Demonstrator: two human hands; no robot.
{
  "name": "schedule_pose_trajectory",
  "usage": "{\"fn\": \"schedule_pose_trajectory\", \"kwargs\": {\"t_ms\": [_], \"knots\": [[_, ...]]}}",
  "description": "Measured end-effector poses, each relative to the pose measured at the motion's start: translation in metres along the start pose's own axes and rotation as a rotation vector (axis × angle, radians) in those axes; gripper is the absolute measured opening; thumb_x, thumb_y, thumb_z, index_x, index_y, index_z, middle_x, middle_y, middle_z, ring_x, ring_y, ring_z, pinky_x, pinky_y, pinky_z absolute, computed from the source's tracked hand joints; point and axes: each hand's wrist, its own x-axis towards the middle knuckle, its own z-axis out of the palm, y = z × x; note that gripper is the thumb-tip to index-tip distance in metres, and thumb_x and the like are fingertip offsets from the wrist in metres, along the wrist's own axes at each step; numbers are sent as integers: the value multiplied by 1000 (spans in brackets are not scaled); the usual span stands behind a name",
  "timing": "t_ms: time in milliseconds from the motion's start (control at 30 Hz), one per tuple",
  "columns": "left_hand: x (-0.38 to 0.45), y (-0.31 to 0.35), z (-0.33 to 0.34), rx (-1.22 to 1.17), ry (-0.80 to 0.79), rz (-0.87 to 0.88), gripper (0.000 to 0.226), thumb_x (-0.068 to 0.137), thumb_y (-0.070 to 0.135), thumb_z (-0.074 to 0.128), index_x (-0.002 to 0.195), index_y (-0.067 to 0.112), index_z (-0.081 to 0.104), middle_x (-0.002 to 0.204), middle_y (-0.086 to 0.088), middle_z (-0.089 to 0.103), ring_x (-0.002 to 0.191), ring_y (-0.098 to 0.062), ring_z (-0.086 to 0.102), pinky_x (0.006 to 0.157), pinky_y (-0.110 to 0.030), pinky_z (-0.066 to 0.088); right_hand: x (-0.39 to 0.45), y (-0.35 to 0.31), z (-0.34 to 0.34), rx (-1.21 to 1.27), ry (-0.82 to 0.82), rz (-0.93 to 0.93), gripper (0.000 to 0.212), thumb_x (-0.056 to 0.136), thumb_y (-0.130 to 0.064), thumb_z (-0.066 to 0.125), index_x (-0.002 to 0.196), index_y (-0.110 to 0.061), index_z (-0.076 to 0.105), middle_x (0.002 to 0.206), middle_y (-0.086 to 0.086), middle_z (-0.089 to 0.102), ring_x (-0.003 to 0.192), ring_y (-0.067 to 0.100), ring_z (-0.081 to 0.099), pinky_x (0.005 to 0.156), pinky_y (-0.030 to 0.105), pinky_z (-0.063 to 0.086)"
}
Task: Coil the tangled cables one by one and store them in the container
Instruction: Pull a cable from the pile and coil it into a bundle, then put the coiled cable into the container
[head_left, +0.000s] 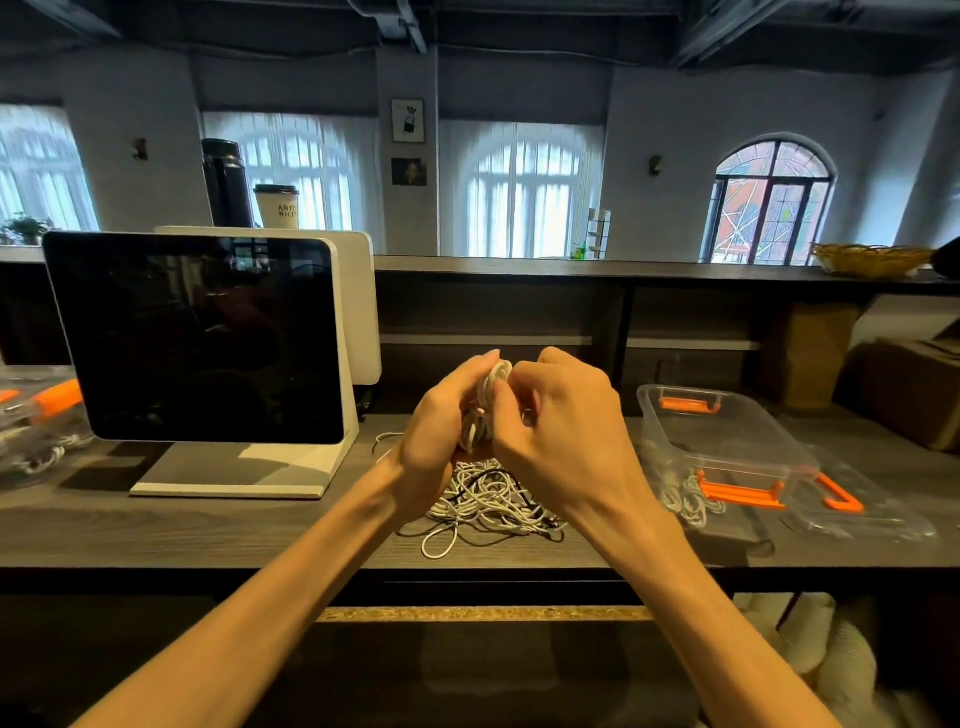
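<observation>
A white cable coil (484, 405) is held up above the desk between both hands. My left hand (441, 426) grips the coil from the left, fingers curled round it. My right hand (556, 421) pinches the coil's top from the right. Below them a tangled pile of white and black cables (493, 501) lies on the dark wooden desk (208, 525). To the right stands a clear plastic container (727, 441) with orange latches, and some coiled white cables (685, 499) show through its near end.
The container's clear lid (852, 499) with an orange clip lies right of it. A screen on a white stand (202, 338) stands at the left. Another clear box with orange parts (31, 415) sits at the far left. Cardboard boxes (904, 384) stand at the back right.
</observation>
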Motion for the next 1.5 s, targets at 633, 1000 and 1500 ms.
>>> {"fn": "schedule_pose_trajectory", "kwargs": {"t_ms": [633, 1000, 1500], "knots": [[18, -10, 0, -256, -211, -110, 68, 96, 64, 43, 122, 7, 71, 94, -6, 66, 72, -10, 53, 65, -23, 44, 3, 55, -1, 564, 116, 198, 53, 72, -70, 77, 107, -32, 65, 94, -2, 64, 85, 10, 64, 74, 24, 57], [84, -16, 74, -220, -434, -99, 63, 101, 59, 31, 139, 14, 54, 127, -17, 68, 120, -33, 65, 101, -48, 52, 16, 114, -42, 626, 147, 292, 35, 89, -35, 74, 121, -24, 66, 110, -8, 73, 102, 3, 70, 78, 20, 59], [191, -83, 115, 270, -328, -73, 17, 100, 21, 60, 116, 19, 67, 115, -8, 67, 89, -13, 71, 63, -18, 52, 86, 322, -40, -207, -320, 849, 31, 90, -31, 77, 111, -12, 67, 96, 8, 72, 78, 18, 74, 70, 36, 65]]}}
